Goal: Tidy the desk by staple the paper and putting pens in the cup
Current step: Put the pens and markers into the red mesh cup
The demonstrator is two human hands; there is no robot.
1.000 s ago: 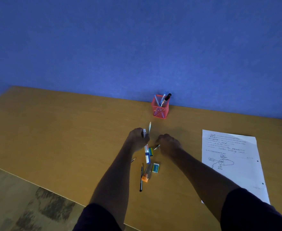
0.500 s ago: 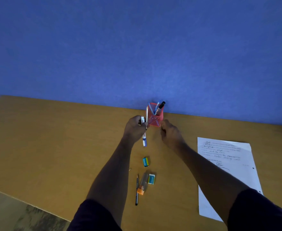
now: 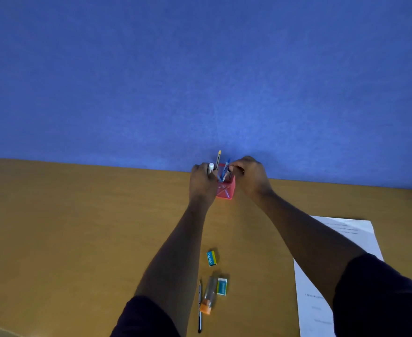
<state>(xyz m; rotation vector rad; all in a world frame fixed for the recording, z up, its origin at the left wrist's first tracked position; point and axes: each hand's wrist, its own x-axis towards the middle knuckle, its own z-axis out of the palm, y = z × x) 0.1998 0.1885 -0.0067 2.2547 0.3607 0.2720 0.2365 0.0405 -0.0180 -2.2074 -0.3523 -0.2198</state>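
— We see the bench as smooth wood-look laminate with a soft, low sheen.

— And we read the wall behind it as matt, faintly felt-like cloth. The cup looks like pink wire mesh.

— We agree. The sheet is plain matt paper; the small clear tube with its orange cap looks like plastic.

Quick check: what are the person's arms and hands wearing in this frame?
Both hands, left hand and right hand, are bare: no gloves, and no watch or rings that show. Forearms uncovered. Dark sleeves are pushed up near the elbows.
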